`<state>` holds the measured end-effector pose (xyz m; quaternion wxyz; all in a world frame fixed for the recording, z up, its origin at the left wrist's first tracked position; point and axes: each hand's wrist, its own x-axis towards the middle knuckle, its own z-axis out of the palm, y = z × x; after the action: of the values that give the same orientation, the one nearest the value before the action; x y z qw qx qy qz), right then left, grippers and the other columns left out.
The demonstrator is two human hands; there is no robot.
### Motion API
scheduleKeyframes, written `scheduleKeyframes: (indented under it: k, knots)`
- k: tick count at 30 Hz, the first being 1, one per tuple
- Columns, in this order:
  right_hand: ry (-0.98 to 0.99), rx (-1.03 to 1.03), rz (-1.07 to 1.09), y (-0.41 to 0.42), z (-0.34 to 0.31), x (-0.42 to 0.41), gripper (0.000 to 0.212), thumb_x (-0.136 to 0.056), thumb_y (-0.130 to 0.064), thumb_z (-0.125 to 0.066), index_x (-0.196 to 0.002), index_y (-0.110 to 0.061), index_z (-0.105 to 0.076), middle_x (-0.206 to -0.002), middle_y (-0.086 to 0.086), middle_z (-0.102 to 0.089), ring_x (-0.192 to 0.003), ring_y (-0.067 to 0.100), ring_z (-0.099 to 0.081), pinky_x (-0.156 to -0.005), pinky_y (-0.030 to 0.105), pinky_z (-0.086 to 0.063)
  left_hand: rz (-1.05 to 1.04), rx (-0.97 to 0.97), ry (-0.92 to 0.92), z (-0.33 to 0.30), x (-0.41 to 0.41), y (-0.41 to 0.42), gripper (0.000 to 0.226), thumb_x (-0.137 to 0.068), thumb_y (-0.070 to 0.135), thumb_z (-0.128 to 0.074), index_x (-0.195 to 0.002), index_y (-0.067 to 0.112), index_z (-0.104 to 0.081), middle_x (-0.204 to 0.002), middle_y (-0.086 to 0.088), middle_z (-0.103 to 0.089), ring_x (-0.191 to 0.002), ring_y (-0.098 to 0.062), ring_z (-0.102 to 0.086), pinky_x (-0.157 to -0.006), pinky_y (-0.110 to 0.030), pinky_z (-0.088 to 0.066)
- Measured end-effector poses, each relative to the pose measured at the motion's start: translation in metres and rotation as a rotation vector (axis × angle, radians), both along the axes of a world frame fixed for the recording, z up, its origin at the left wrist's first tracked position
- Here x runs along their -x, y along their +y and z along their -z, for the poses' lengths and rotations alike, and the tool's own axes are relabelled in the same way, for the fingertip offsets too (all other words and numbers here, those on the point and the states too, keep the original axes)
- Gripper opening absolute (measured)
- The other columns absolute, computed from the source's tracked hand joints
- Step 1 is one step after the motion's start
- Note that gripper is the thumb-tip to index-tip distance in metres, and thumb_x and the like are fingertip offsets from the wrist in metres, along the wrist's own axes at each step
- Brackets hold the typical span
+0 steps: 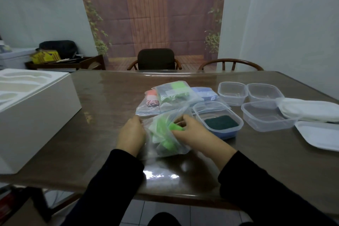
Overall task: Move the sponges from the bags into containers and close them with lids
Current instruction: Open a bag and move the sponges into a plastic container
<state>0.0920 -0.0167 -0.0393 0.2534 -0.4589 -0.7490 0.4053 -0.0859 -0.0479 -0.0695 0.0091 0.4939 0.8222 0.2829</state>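
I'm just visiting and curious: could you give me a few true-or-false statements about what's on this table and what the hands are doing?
1. Both hands hold a clear bag with green sponge inside. True: the left hand grips its left side, and the right hand is at its opening.
2. All four containers are empty. False: the nearest container holds a sponge with a dark green top; the other three look empty.
3. Lids are stacked at the table's right side. True.
4. The white box sits right of the containers. False: it stands at the left.
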Motion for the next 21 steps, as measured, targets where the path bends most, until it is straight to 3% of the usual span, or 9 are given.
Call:
scheduleKeyframes:
  k: [5,9,13,16,19,21]
  knots:
    - [0.222,-0.068,0.058,0.002,-0.017,-0.028,0.029,-0.083,-0.017,-0.068,-0.109,-0.018,-0.055,-0.099,-0.007,-0.055,-0.094,0.014,-0.056,-0.085,0.029,-0.049,-0.062,0.031,-0.018,-0.002,0.011,-0.001,0.018,-0.092,0.013,-0.042,-0.104,0.004,-0.052,-0.115,-0.023,-0.059,-0.106,-0.039,-0.056,-0.084,-0.040,-0.042]
    - [0.391,-0.041,0.151,0.018,-0.027,-0.058,0.015,-0.086,-0.019,-0.064,-0.088,-0.031,-0.056,-0.104,0.003,-0.057,-0.099,0.026,-0.061,-0.083,0.041,-0.055,-0.092,0.050,0.035,-0.010,0.011,-0.006,0.027,-0.091,0.017,-0.047,-0.110,-0.002,-0.052,-0.120,-0.025,-0.053,-0.111,-0.042,-0.051,-0.092,-0.044,-0.040]
    - [0.496,-0.065,0.283,0.043,-0.038,-0.093,0.011,-0.089,-0.016,-0.060,-0.098,-0.022,-0.058,-0.115,0.012,-0.059,-0.099,0.027,-0.060,-0.071,0.035,-0.057,-0.079,0.008,0.066,-0.033,-0.005,-0.013,0.046,-0.091,0.032,-0.053,-0.124,0.001,-0.047,-0.127,-0.020,-0.049,-0.116,-0.040,-0.045,-0.096,-0.043,-0.037]
    - [0.537,-0.119,0.328,0.061,-0.043,-0.112,0.012,-0.089,-0.013,-0.059,-0.090,-0.025,-0.061,-0.111,0.012,-0.061,-0.097,0.027,-0.062,-0.074,0.036,-0.056,0.114,-0.072,0.052,-0.055,-0.034,-0.015,0.044,-0.091,0.037,-0.052,-0.127,0.012,-0.048,-0.130,-0.009,-0.050,-0.120,-0.031,-0.046,-0.098,-0.039,-0.037]
    - [0.517,-0.157,0.355,0.074,-0.048,-0.119,0.017,-0.092,-0.007,-0.052,-0.098,-0.022,-0.059,-0.099,0.005,-0.056,-0.078,0.012,-0.055,-0.055,0.019,-0.051,0.418,-0.124,0.077,-0.067,-0.070,-0.010,0.038,-0.091,0.040,-0.052,-0.123,0.021,-0.054,-0.129,0.002,-0.053,-0.118,-0.019,-0.050,-0.103,-0.037,-0.038]
    - [0.426,-0.151,0.352,0.083,-0.049,-0.118,0.022,-0.092,-0.005,-0.047,-0.101,-0.021,-0.059,-0.102,0.006,-0.055,-0.080,0.014,-0.054,-0.060,0.025,-0.050,0.592,-0.055,0.157,-0.062,-0.093,0.003,0.039,-0.092,0.047,-0.047,-0.124,0.026,-0.053,-0.130,0.007,-0.054,-0.123,-0.013,-0.047,-0.108,-0.038,-0.032]
